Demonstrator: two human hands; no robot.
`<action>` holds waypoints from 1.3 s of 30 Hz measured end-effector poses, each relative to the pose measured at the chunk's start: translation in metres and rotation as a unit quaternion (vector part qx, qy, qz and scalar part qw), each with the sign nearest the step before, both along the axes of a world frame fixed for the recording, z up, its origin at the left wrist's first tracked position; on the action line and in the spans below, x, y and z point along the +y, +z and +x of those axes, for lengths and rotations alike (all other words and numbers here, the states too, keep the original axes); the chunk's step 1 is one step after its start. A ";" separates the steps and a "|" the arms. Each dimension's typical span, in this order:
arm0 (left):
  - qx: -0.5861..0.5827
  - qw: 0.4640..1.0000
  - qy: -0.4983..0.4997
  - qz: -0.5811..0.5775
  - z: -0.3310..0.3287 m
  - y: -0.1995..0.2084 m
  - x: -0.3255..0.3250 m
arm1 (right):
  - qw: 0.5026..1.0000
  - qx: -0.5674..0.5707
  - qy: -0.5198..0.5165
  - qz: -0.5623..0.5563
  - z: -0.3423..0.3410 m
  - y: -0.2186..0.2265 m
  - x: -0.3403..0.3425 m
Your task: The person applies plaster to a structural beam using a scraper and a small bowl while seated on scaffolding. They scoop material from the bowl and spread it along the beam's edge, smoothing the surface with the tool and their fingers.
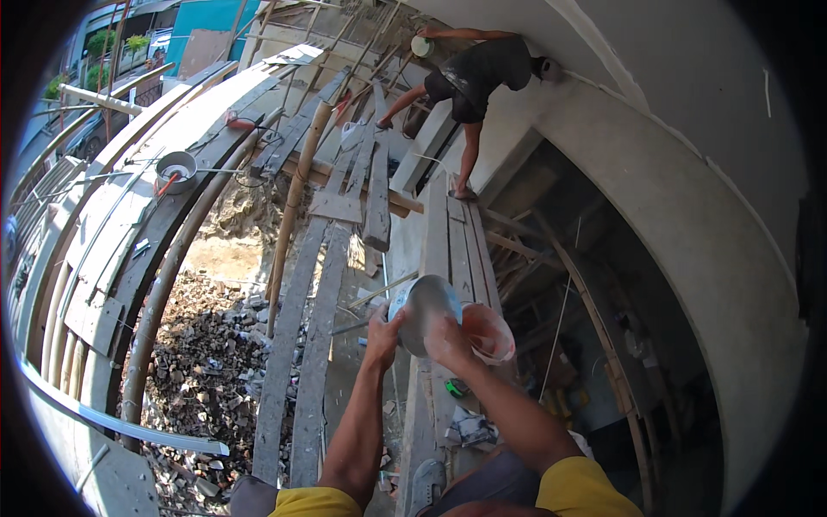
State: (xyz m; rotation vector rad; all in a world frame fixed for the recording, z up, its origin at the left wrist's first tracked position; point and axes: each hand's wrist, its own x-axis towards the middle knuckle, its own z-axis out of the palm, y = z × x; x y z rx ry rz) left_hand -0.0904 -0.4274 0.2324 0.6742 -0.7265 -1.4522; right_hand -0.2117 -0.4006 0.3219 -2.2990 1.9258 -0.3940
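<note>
My left hand (382, 334) grips the near left rim of a round bowl (418, 295), pale blue outside and grey inside. The bowl is tilted, and a smooth grey mass is blurred inside it. At its right side, my right hand (450, 342) reaches over the bowl; its fingers are smeared, so what they hold is unclear. Just beyond that hand, a whitish bucket (489, 331) with reddish stains stands on the planks (465, 250). A green-and-black tape measure (457, 388) lies nearer to me, beside a crumpled grey-white bundle (471, 426).
Another person (482, 77) straddles the boards ahead, a pale container in one hand. Left of me, rubble (207, 370) lies below narrow planks (301, 345) and a bamboo pole (297, 207). A dark opening (594, 284) drops on the right. A grey pot (177, 171) sits on the left ledge.
</note>
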 end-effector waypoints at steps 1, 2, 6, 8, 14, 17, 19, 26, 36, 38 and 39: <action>-0.042 0.999 0.013 -0.016 -0.001 0.002 0.001 | 1.000 -0.007 0.007 0.005 0.002 0.000 0.000; -0.042 0.999 0.014 -0.015 0.000 -0.002 0.000 | 1.000 -0.013 0.014 0.010 0.005 0.001 0.000; 0.002 1.000 -0.007 0.009 0.005 -0.006 0.000 | 0.997 -0.024 0.058 0.049 0.014 0.003 0.007; 0.001 1.000 -0.011 0.000 0.004 0.004 0.004 | 0.999 -0.011 0.008 0.048 0.002 0.003 -0.005; 0.030 0.999 -0.011 0.014 0.004 0.002 0.006 | 0.996 -0.023 0.030 0.083 0.018 0.013 0.017; 0.011 1.000 -0.006 -0.005 0.002 0.005 0.005 | 0.997 -0.055 0.005 0.054 0.002 0.016 0.006; -0.004 1.000 0.002 -0.019 -0.002 0.003 0.006 | 0.997 -0.050 -0.040 0.034 -0.001 0.017 0.002; 0.025 1.000 0.012 -0.005 0.003 -0.002 0.002 | 0.995 -0.060 0.052 0.052 0.005 0.020 0.006; 0.139 0.987 -0.057 0.059 0.009 -0.004 -0.004 | 0.987 0.009 0.126 0.103 0.007 0.005 0.006; 0.211 0.973 -0.045 0.085 0.009 -0.003 -0.007 | 0.985 -0.019 0.147 0.093 0.010 0.005 0.011; 0.192 0.977 -0.036 0.089 0.012 -0.003 -0.007 | 0.982 -0.030 0.169 0.079 0.006 -0.003 0.011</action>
